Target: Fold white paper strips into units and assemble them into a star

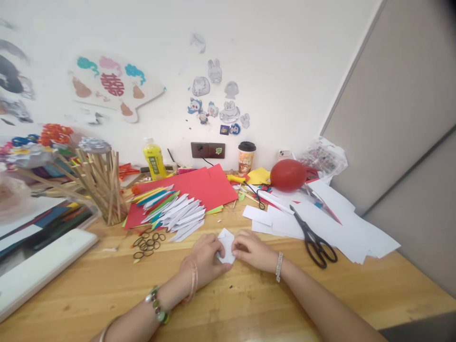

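Observation:
A small white folded paper (225, 247) with a pointed top lies between my hands, low over the wooden table. My left hand (205, 259) grips its left side, with the thumb along the lower edge. On the right side, the fingers of my right hand (253, 249) are pinched at the paper's edge. Folded strips in white and other colours (181, 213) lie just beyond my left hand on red paper (210, 185). Dark rubber bands (147, 244) sit to the left. Black-handled scissors (315, 242) rest on the right beside white sheets (347, 228).
A jar of wooden sticks (114, 209) and a long white case (50, 270) stand left. Along the wall are a yellow bottle (154, 159), a lidded cup (246, 158) and a red balloon (288, 175). White paper pieces (258, 215) lie beyond my right hand.

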`<state>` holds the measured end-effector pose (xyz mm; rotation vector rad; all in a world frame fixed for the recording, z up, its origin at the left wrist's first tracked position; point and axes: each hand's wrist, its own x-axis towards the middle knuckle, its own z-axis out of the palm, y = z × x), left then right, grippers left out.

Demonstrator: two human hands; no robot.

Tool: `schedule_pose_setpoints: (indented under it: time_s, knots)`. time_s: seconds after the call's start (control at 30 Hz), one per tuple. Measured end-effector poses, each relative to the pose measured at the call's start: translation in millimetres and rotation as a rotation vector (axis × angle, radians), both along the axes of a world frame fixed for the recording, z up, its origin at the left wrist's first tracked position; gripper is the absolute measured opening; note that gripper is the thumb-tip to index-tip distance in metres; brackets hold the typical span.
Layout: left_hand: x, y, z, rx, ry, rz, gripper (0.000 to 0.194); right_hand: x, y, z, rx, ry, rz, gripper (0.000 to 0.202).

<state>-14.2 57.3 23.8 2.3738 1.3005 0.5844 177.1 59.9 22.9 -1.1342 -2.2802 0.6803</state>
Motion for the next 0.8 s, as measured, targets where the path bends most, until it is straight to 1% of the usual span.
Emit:
schedule_pose_setpoints:
  time_s: [0.07,0.13,0.2,0.27,0.43,0.57,0.67,0.8]
  knots:
    - [-2,1,-0.7,-0.005,-0.019,-0.029,0.016,1,1,-1.0,-0.025,0.011,0.007,0.006]
    - [-4,3,-2.0,-0.017,-0.028,-0.050,0.009,-2,1,-2.2,-0.020,0.007,-0.031,0.008]
    - [-4,4,-3.4,-0.029,-0.034,-0.047,0.003,-5,0,-2.6,-0.014,-0.004,-0.073,0.007]
    - [-4,4,-4.4,-0.030,-0.041,-0.032,0.002,-8,-1,-2.0,-0.018,-0.012,-0.100,0.008]
    - [1,1,-1.6,-0.001,-0.033,0.013,0.008,-10,-2,-0.9,-0.024,-0.041,-0.123,0.007]
    - [3,-1,2.2,0.002,-0.015,0.017,0.013,-11,-3,-0.6,-0.005,-0.051,-0.125,0.008]
    - [4,-1,2.2,0.004,0.004,0.032,0.017,-11,-5,0.8,0.004,-0.051,-0.127,0.008]
    - [4,-1,1.6,0.005,0.034,0.039,0.018,-8,-4,0.7,-0.007,-0.021,-0.132,0.010]
